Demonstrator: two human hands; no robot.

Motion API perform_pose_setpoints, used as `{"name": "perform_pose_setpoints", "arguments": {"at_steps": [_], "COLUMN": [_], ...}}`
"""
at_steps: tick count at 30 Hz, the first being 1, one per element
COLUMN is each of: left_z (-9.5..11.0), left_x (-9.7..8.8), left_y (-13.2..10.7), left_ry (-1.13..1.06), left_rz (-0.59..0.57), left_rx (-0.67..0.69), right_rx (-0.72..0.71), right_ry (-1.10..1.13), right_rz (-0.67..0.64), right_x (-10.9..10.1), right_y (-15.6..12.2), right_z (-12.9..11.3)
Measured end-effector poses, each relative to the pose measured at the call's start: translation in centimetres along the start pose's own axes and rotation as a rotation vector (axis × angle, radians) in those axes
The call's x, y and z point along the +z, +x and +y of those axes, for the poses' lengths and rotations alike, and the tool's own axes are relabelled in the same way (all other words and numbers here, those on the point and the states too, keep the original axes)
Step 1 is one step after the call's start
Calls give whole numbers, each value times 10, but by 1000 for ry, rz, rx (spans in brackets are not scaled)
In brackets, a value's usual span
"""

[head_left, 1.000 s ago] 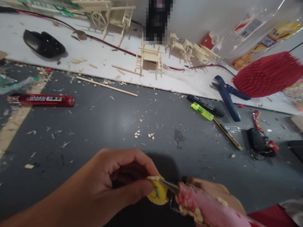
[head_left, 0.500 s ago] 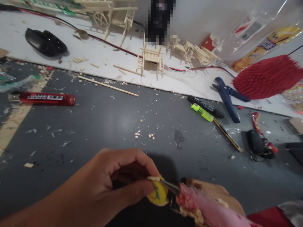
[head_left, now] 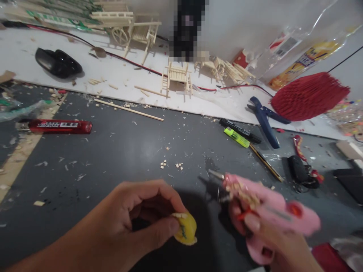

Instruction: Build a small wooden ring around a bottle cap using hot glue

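Observation:
Between the thumb and fingers of my left hand is a small round yellow disc with dark lettering. Pale wooden bits line part of its edge. My right hand grips a pink hot glue gun, its metal nozzle pointing left, up and away from the disc. Glue-like clumps and wood scraps cling to the front of the gun. Several tiny cut wood pieces lie on the grey table beyond my hands.
On the left lies a red knife-like tool. A thin stick, blue cutters, a yellow-green highlighter and keys lie farther off. Miniature wooden chair and cart stand on the white board at the back.
My right hand has drawn the glue gun away from the disc, up and to the right, and the gun now shows side-on. My left hand still holds the disc, slightly turned.

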State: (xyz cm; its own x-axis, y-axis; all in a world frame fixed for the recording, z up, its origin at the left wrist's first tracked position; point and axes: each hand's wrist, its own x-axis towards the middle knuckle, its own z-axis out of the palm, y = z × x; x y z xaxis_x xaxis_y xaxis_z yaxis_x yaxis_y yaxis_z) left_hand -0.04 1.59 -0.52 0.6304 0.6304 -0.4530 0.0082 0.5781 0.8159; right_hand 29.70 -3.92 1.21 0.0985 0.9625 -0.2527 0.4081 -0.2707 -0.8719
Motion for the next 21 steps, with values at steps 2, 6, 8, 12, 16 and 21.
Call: {"name": "perform_pose_setpoints", "arguments": {"at_steps": [2,6,8,12,16,21], "left_z": [0,8,14,26,34,35], "left_x": [2,4,1,-15,-29,-32], "left_y": [-3,-8,-10,-13,-11,-7], "left_ry": [45,116,126,131,109,28], "left_rz": [40,112,130,313,578,635], "left_rx": [10,50,94,256,428,607], "right_rx": [180,383,345,274,25,-458], "right_ry": [222,302,149,-166,-543,-732], "right_rz": [-57,-179,-147,2,525,378], "right_x": [-11,-38,-49,-53,-18,50], "right_y": [14,42,48,41,13,-2], "right_z": [-10,-23,-24,-17,-15,-46]}}
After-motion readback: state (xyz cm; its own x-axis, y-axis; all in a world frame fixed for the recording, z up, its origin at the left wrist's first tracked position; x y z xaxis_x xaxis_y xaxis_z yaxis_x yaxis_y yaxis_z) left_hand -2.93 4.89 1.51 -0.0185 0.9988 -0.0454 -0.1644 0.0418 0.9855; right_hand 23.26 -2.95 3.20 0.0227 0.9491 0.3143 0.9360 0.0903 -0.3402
